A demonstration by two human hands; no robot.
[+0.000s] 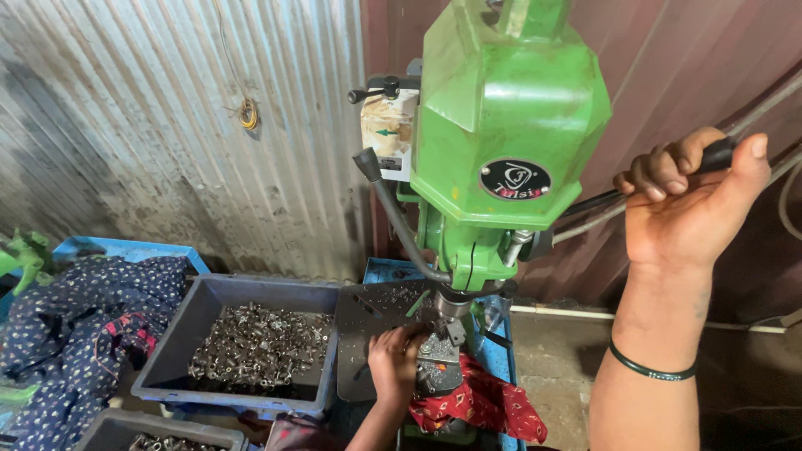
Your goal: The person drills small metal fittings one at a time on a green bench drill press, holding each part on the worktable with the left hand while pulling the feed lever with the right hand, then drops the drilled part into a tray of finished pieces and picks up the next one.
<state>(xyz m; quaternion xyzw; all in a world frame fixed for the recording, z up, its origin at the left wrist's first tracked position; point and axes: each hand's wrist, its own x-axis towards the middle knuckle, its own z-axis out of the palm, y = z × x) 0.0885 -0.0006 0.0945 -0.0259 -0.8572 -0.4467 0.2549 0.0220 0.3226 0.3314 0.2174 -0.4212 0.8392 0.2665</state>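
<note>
The right hand (689,205) is raised at the right, fingers wrapped tight around the black grip of a feed lever (725,153), whose long axis slants from upper right down-left toward the green drill press (510,125). A dark green bangle (650,366) circles that wrist. The left hand (394,361) is low, under the machine head, fingers closed on a small grey metal fixture (439,361) that sits on the dark work plate (372,321) directly beneath the spindle (453,307); the spindle's axis runs straight down. Whatever piece sits in the fixture is too small and too covered by the fingers to make out. A black flexible hose (397,221) curves down toward the spindle. Two grey bins show: one (242,338) left of the plate, heaped with small shiny metal parts too many to count, and a second (159,434) cut off by the lower edge. A red patterned cloth (489,405) lies under the plate, a dark blue patterned cloth (75,326) at far left. Corrugated sheet metal (167,125) stands behind.
</note>
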